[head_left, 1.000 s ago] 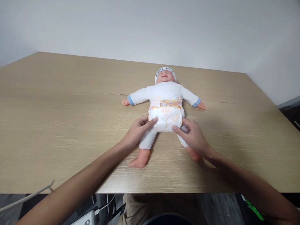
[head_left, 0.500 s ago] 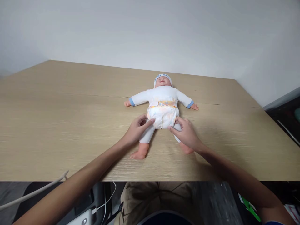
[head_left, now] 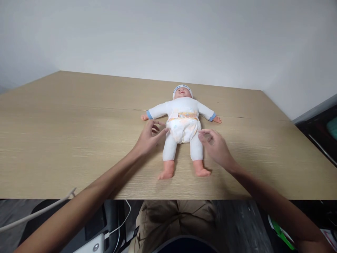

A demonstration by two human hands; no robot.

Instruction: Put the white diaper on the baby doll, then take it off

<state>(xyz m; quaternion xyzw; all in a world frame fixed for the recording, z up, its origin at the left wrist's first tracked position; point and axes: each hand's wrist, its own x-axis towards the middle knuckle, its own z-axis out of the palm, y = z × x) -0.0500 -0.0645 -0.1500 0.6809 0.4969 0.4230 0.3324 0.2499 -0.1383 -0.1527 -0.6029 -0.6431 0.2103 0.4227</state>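
Note:
A baby doll [head_left: 183, 105] in a white suit with blue cuffs lies on its back, its feet toward me. Around its waist is a white diaper [head_left: 184, 130] with an orange printed band across the front. My left hand [head_left: 150, 137] is beside the diaper's left edge, thumb and fingers apart and holding nothing. On the other side, my right hand [head_left: 217, 147] hovers by the doll's hip, its fingers loosely curved with a gap to the thumb. Whether the fingertips still brush the diaper I cannot tell.
The doll lies on a wooden table [head_left: 79, 140] with a seam across it, against a pale wall [head_left: 163, 38]. A white cable [head_left: 39, 215] reaches the table's front edge at left. Below it sits a white device [head_left: 92, 245] with a cord. Dark furniture stands at right.
Both hands have let go of the diaper's leg edges and moved outward. The doll's legs have come closer together and now show fully.

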